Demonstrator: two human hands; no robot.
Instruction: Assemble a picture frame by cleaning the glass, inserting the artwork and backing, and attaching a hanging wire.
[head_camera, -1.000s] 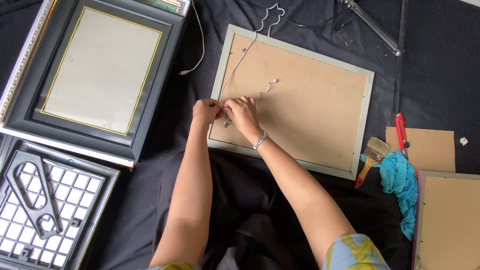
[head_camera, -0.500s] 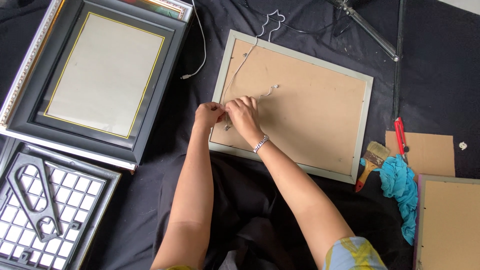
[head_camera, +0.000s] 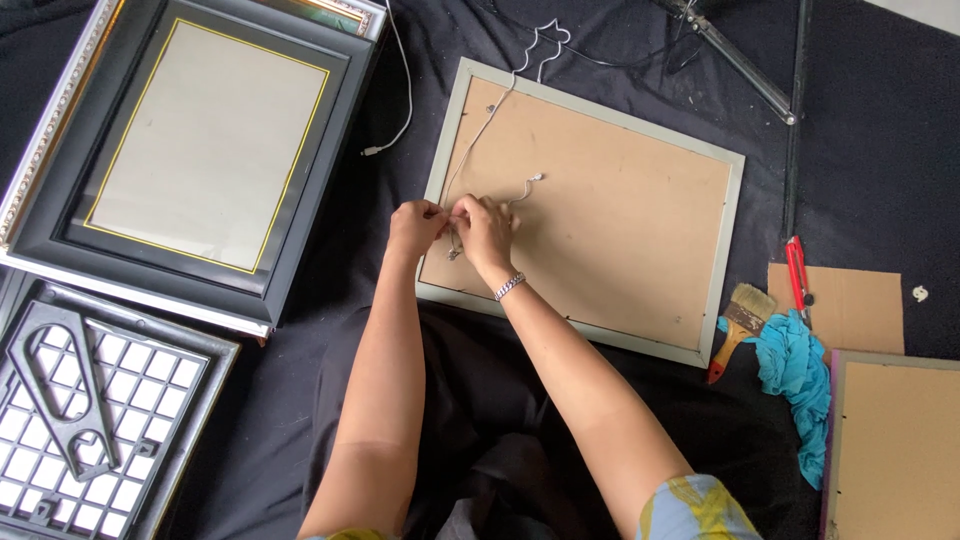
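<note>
A grey picture frame (head_camera: 725, 240) lies face down on black cloth, its brown backing board (head_camera: 620, 220) upward. A thin white hanging cord (head_camera: 490, 115) runs from the top edge down to the left side of the board, with a loose end (head_camera: 530, 183) curling beside my fingers. My left hand (head_camera: 413, 226) and my right hand (head_camera: 484, 228) meet over the board's left side, both pinching the cord next to a small metal fitting (head_camera: 453, 250). A bracelet sits on my right wrist.
A large black frame with gold trim (head_camera: 200, 150) lies at left, above a black gridded tray with a triangular tool (head_camera: 60, 385). At right lie a paintbrush (head_camera: 738, 325), a blue rag (head_camera: 795, 375), a red cutter (head_camera: 797, 270), cardboard (head_camera: 850, 305) and another backing board (head_camera: 895, 450).
Both hands stay together at the same spot on the board, working the cord with small finger movements. The view has shifted slightly; nothing else moved.
</note>
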